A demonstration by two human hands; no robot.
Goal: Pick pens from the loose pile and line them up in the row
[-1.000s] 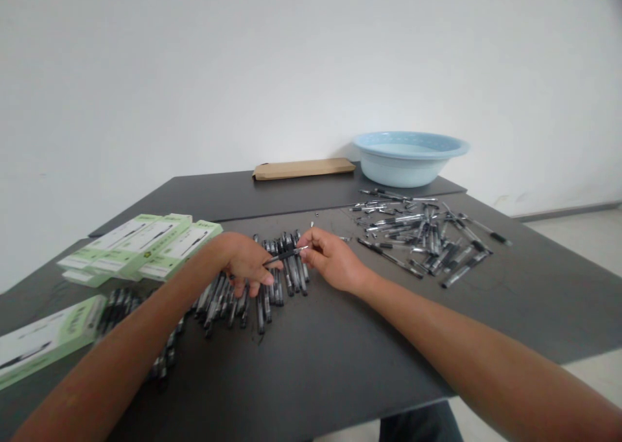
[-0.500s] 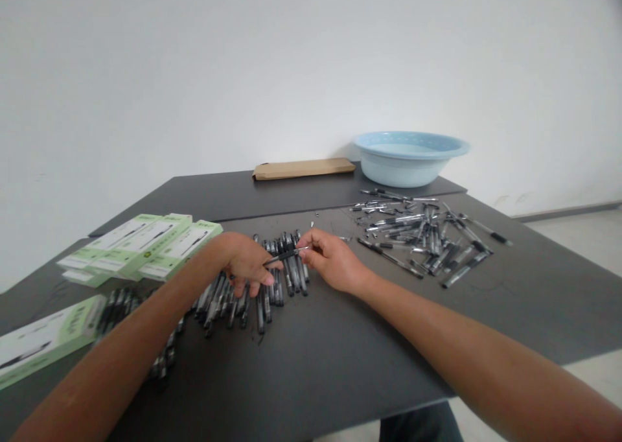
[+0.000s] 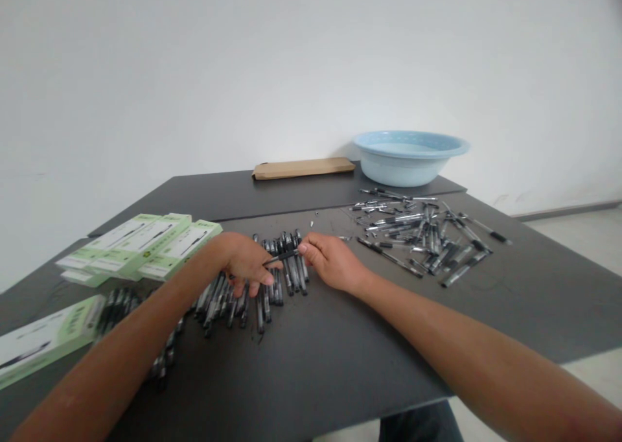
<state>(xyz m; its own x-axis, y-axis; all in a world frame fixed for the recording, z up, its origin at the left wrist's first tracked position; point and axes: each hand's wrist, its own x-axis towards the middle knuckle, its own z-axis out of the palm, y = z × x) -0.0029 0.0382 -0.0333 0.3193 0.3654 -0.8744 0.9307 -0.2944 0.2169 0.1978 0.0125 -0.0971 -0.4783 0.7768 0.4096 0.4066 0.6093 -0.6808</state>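
Observation:
A pen with a black grip is held level between my two hands. My left hand pinches its left end, and the fingertips of my right hand close over its right end, hiding the tip. Under and around my left hand lies a row of clear, black-capped pens, side by side on the dark table. More of these pens stick out between the two hands. A scattered heap of uncapped pens and loose parts lies to the right of my right hand.
Several green-and-white pen boxes are stacked at the left. Another box lies nearer, beside more dark pens partly behind my left forearm. At the back are a flat brown cardboard piece and a light blue basin.
My right hand's fingers have closed further over the pen's right end, covering the metal tip that showed before. My left hand stays in place.

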